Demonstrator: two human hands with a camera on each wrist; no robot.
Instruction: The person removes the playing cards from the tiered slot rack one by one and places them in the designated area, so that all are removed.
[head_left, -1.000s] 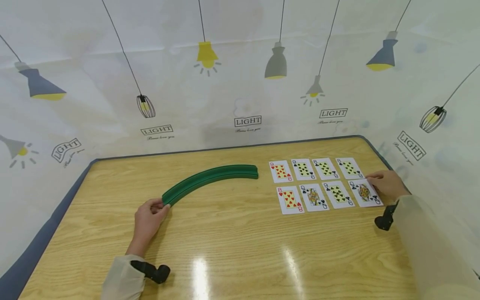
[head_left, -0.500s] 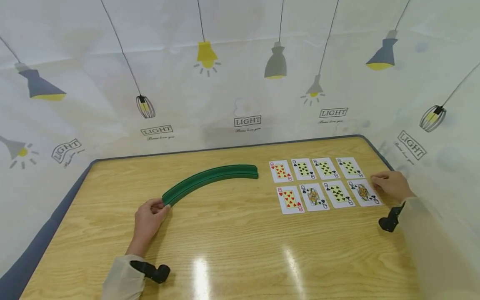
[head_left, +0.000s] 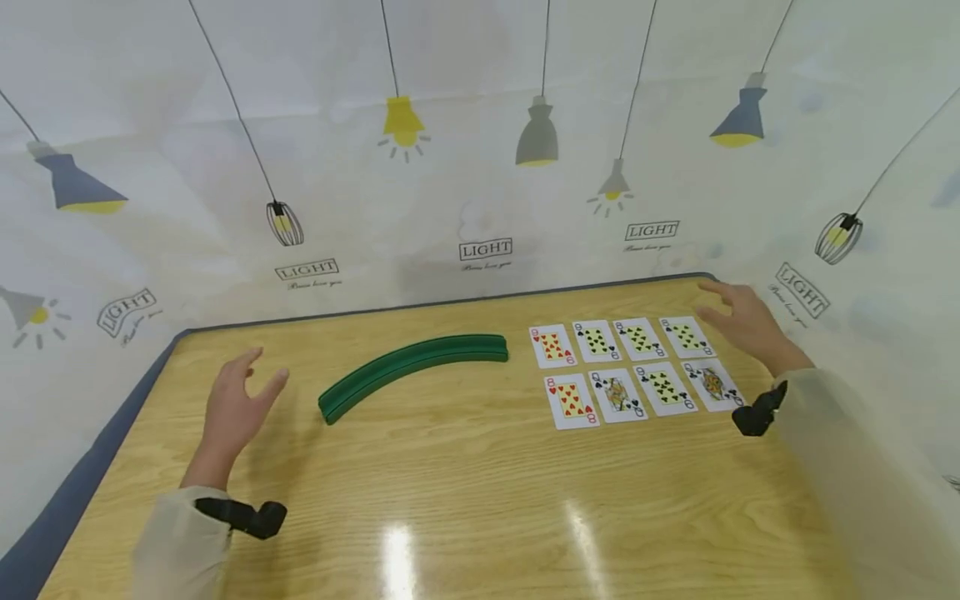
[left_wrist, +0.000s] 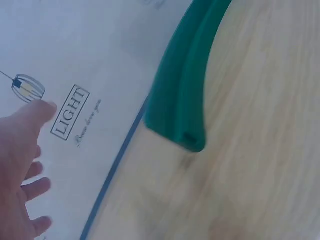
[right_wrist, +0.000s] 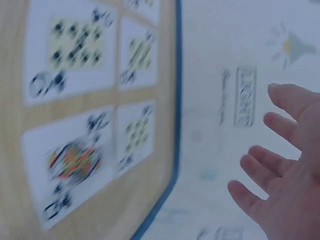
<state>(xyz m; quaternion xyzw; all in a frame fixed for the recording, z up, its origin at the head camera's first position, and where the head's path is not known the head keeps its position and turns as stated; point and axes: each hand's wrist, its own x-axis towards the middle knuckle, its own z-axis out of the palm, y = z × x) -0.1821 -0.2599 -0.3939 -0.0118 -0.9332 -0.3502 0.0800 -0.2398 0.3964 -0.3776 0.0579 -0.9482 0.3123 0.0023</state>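
Green curved rack (head_left: 405,360): in the head view, laid on the surface (head_left: 465,483) to the left of the cards, bowed in a shallow arc, its hollow side turned toward the wearer; smooth, plastic-looking, grooved lengthwise.
Playing cards (head_left: 660,385): eight, spread face up in two rows of four; thin white rectangles with yellow-tinted centres, red hearts printed at each row's left end, black pips on the others, two queens in the near row.
Left hand (head_left: 232,408): raised beside the rack's left end, fingers and thumb held apart.
Right hand (head_left: 742,321): held near the upper row's right end, fingers apart.
Surface: pale wood grain, streaked with glare.
Backdrop (head_left: 427,200): creased, pale sheeting, printed with hanging lamps and "LIGHT".
Rack, left wrist view: the end is shown blunt, with rounded corners and a small dark recess; the fingers are seen spread, apart from it.
Cards, right wrist view: pips and a queen blurred by motion; the fingers are seen splayed, well apart from the cards.
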